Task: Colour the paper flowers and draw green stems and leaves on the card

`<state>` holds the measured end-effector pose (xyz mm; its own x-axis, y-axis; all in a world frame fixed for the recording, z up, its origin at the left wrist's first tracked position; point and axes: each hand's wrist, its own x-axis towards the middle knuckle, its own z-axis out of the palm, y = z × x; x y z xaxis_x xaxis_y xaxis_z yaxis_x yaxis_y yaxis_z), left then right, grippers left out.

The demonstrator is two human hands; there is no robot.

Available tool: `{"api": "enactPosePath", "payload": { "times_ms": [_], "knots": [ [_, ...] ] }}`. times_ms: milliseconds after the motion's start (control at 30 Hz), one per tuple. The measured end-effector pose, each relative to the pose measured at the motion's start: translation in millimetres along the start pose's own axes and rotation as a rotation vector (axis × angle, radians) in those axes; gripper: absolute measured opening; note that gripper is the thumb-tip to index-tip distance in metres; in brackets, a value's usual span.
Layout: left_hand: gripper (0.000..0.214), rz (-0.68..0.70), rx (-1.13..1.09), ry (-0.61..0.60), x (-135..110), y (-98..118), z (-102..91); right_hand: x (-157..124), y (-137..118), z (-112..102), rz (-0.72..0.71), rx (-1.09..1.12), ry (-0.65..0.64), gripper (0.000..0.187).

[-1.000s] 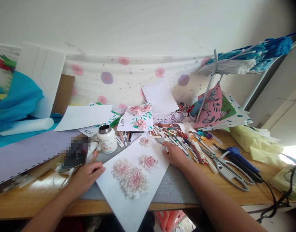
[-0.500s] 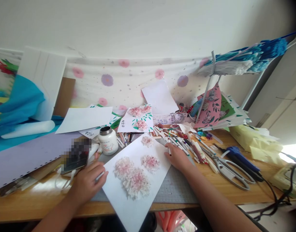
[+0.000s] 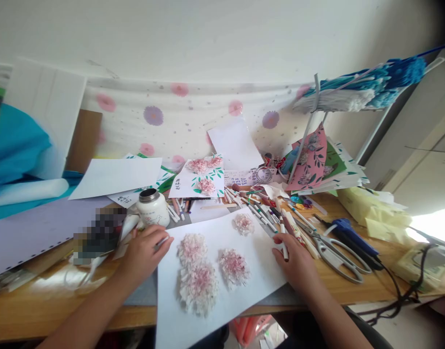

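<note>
A white sheet of paper (image 3: 222,295) lies on the desk in front of me with several pink paper flowers (image 3: 198,286) stuck on it. My left hand (image 3: 144,254) rests at the sheet's left edge, fingers curled round a thin pen. My right hand (image 3: 297,261) presses on the sheet's right edge and pinches a white marker (image 3: 283,245) between thumb and fingers. A small white jar (image 3: 152,208) stands just beyond my left hand.
A heap of markers (image 3: 259,208) and large scissors (image 3: 329,247) lie to the right, with a blue glue gun (image 3: 353,237) and its cable. A phone (image 3: 99,235) sits left. Paper stacks (image 3: 327,165), a finished flower card (image 3: 202,177) and lilac paper (image 3: 33,228) crowd the back.
The white sheet has turned and slid to the right, lying squarer to me. My right hand moved right and nearer with a marker. My left hand picked up a pen.
</note>
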<state>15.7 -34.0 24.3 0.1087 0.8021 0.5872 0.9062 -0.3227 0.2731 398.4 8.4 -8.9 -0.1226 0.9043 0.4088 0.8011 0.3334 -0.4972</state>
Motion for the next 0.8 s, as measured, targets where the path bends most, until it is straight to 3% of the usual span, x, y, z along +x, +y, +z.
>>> {"api": "enactPosePath", "payload": {
  "times_ms": [133, 233, 333, 400, 533, 633, 733, 800],
  "knots": [
    [0.038, 0.013, -0.080, -0.106, 44, 4, 22.2, -24, 12, -3, -0.003, -0.031, 0.031, 0.026],
    [0.034, -0.012, -0.131, -0.094, 77, 10, 30.5, -33, 15, -2, -0.005, -0.041, 0.033, 0.029],
    [0.033, -0.053, -0.198, -0.056, 90, 29, 27.7, -42, 14, -3, -0.029, -0.035, 0.039, 0.032],
    [0.035, -0.078, -0.278, -0.094, 84, 52, 23.5, -49, 11, -7, -0.088, -0.018, 0.051, 0.038],
    [0.040, -0.050, -0.596, -0.481, 46, 113, 25.3, -58, -5, -16, -0.241, 0.092, 0.012, 0.059],
    [0.053, 0.002, -0.820, -0.649, 24, 149, 37.4, -50, -28, -16, -0.357, 0.223, -0.069, 0.077],
    [0.058, 0.021, -1.056, -0.702, 20, 163, 52.0, -34, -48, -12, -0.503, 0.284, -0.112, 0.087],
    [0.060, 0.067, -1.112, -0.700, 23, 162, 59.6, -29, -48, -12, -0.585, 0.260, -0.113, 0.081]
  ]
}}
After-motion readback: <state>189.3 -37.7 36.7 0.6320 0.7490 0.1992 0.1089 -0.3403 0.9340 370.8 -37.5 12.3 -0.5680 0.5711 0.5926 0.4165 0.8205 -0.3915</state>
